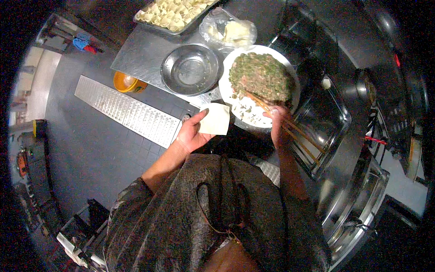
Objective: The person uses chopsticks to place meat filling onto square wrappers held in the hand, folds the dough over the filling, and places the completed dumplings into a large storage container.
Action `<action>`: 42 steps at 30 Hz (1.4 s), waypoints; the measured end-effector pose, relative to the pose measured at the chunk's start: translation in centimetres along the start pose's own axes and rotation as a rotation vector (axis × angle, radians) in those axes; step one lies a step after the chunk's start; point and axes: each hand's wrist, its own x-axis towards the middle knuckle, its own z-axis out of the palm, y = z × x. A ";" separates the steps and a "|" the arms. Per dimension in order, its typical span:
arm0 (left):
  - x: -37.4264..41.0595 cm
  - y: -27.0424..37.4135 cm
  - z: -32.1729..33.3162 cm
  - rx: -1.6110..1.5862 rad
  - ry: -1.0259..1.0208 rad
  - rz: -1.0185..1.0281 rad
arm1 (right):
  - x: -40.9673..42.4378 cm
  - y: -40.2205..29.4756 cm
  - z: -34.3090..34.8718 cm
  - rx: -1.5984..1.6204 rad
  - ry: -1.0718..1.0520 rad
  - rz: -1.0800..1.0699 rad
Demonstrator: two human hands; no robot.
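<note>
A square dough wrapper (215,119) lies across the fingers of my left hand (191,135), with the thumb pressing on its edge. My right hand (278,123) grips a pair of wooden chopsticks (302,135). Their tips reach into a large white bowl (225,83) and touch the green-flecked minced filling (263,80). Bits of filling cling to the bowl's bare near side. Left of it stands a round metal bowl (190,69) with a little liquid or wet shine at the bottom. Behind both, a clear plastic bag (222,30) holds more pale wrappers.
A tray (175,33) heaped with folded dumplings sits at the far end of the steel table (136,51). Below the table edge is an orange bucket (126,83). A perforated metal strip (127,110) crosses the floor at left. Steel sink-like basins (319,119) line the right.
</note>
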 end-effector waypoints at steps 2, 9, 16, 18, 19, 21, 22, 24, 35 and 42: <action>0.1 0.0 0.0 0.004 -0.010 0.001 | 0.1 0.1 0.4 0.001 -0.046 0.082; 0.4 -0.1 -0.3 0.000 0.000 0.005 | -0.9 2.8 -0.1 -0.076 -0.134 0.069; 0.5 -0.1 -0.4 0.008 -0.002 -0.005 | -0.9 -0.1 -1.2 0.147 -0.071 0.249; 0.5 -0.2 -0.2 0.020 0.001 0.006 | 0.4 -1.0 -0.7 0.172 -0.085 0.284; 0.5 -0.2 -0.1 0.027 0.002 0.010 | 0.4 -0.7 -0.4 0.178 -0.092 0.252; 0.3 -0.3 0.4 0.009 0.007 0.003 | 0.1 0.5 0.6 0.191 -0.107 0.187; 0.3 -0.3 0.5 0.000 0.009 0.000 | 0.1 1.1 0.8 0.167 -0.085 0.114; 0.3 -0.2 0.5 0.008 0.026 0.009 | -0.3 0.7 0.1 0.075 -0.127 0.071; -0.1 -0.4 0.6 0.042 0.036 0.036 | -2.5 1.1 -2.2 0.348 0.045 0.524; 1.0 -0.7 1.6 -0.007 -0.074 0.021 | -1.8 0.9 -3.0 1.177 0.241 0.676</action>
